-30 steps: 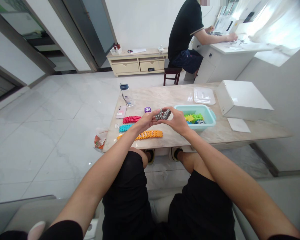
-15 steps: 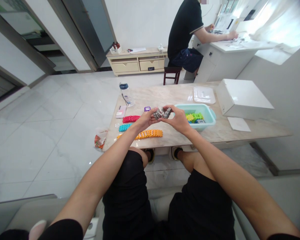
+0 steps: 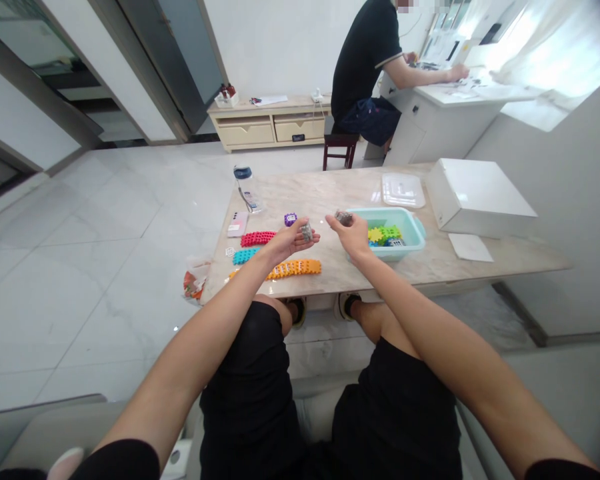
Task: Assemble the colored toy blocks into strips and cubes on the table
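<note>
I see my left hand pinching a small grey block above the table, and my right hand pinching another grey piece, the two held apart. Below my left hand lie an orange strip, a blue strip and a pink strip. A teal tub of coloured blocks sits just beside my right hand. Farther off, a white box, a clear lid and a bottle. Another person sits at a desk beyond.

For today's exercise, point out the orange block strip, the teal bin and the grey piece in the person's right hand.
orange block strip [image 3: 296, 269]: head view, middle of the strip.
teal bin [image 3: 414, 230]: head view, right rim.
grey piece [image 3: 343, 217]: head view, top of the piece above the right hand [image 3: 353, 235].
</note>
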Tool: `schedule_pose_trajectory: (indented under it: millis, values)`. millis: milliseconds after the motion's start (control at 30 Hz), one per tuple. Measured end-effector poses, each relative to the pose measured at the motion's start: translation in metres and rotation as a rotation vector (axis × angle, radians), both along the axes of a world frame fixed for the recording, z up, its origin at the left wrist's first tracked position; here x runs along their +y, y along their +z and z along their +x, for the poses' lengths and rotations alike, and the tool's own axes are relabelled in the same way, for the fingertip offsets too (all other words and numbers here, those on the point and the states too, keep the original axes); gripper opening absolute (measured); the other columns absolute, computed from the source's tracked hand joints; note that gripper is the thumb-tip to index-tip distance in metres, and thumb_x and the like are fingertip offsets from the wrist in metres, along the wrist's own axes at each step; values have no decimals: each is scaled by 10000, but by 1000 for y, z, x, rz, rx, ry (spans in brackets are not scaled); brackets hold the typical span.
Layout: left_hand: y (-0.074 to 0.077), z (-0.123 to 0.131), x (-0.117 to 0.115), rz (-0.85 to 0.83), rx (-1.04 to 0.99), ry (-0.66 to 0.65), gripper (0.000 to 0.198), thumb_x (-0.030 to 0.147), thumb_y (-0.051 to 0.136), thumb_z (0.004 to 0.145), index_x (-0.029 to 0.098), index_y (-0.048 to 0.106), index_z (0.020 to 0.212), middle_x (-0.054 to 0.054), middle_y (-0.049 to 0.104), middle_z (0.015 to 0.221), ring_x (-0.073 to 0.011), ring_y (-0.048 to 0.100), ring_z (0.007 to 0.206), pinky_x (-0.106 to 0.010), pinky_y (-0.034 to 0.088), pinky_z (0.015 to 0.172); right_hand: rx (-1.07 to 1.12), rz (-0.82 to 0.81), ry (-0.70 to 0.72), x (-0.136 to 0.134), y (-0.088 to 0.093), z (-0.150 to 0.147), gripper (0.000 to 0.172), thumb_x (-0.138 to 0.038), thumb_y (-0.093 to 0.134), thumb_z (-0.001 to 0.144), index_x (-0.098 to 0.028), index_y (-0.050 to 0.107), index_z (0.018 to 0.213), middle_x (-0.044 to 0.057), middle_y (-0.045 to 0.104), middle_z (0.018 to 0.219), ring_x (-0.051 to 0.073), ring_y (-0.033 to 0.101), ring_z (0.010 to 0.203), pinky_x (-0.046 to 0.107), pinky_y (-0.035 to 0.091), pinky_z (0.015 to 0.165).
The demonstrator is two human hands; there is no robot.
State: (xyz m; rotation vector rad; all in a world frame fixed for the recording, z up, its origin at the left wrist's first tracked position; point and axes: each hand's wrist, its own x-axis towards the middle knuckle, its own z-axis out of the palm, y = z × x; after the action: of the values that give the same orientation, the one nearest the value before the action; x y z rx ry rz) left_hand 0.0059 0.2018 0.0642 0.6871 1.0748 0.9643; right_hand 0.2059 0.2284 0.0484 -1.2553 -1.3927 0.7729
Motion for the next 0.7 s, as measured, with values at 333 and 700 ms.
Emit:
schedule_pose_trajectory:
  millis: [333,700]
  values:
    - [2,-1,-1,26,-87,-21,265,401,725,1033,138,751,1055,-76,813,868,-178,804,813,-327,657,966,-86,93,300,-10,8,-6,677,-679,904,729,-198,746,1179,71,795,1011,246,695,871,397,582,852]
    - [-2,0,-4,99,-103,-187,351,425,836,945,151,771,1154,-72,806,967,-133,724,746,-304,646,870,-104,151,539,-17,11,-3,665,-564,923,786,-197,715,1300,96,805,1168,276,751,1030,421,602,979]
